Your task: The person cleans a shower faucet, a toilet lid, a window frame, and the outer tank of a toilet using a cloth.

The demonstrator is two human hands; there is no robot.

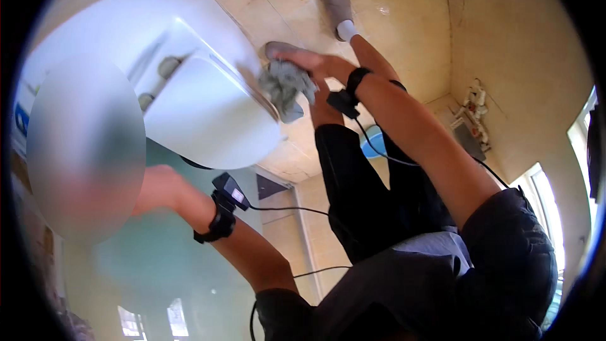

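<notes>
My right hand (315,62) is closed round a crumpled grey cloth (287,87). The cloth hangs beside the edge of a white toilet lid (208,117), and I cannot tell whether it touches it. The lid lies down over the white toilet (142,16). Off to the left, my left hand (158,186) reaches out past the lid, near a greenish glass panel (170,233). A blurred oval covers its fingers and whatever is beside them, so its grip is hidden.
Tan tiles (404,31) cover the floor, where my feet stand in grey-brown shoes (338,3). A blue basin (374,143) shows behind my legs. White pipes (473,104) run along the right wall. Black cables (284,208) trail from both wrist straps.
</notes>
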